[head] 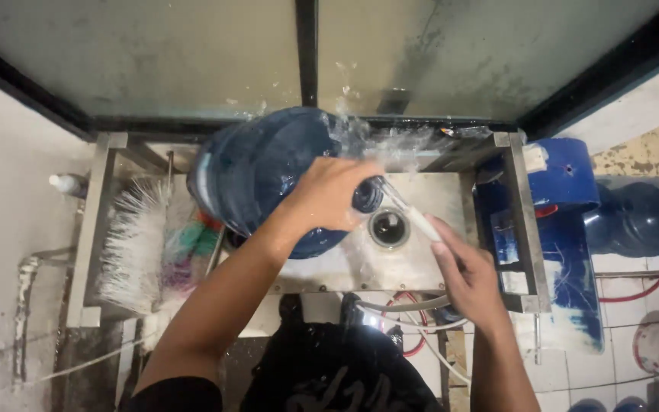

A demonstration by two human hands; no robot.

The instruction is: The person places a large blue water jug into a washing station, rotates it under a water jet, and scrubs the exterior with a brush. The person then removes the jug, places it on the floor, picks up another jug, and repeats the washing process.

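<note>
left hand [329, 194] grips blue water jug [261, 172] neck | right hand [463, 271] holds white hose [413, 217]

In front of me stands a stained grey-green panel wall [154, 53], split by a dark vertical strip [306, 46] and framed in black. Below it sits a steel washing stand [524, 221] with a round drain [388, 227] in its wet basin. To my left a large white bristle brush [133, 244] lies in the frame, beside a rough plaster wall [1, 229] with a pipe [26, 305]. To my right, white floor tiles [619, 366] and blue bottles [642, 221] lying sideways.
</note>
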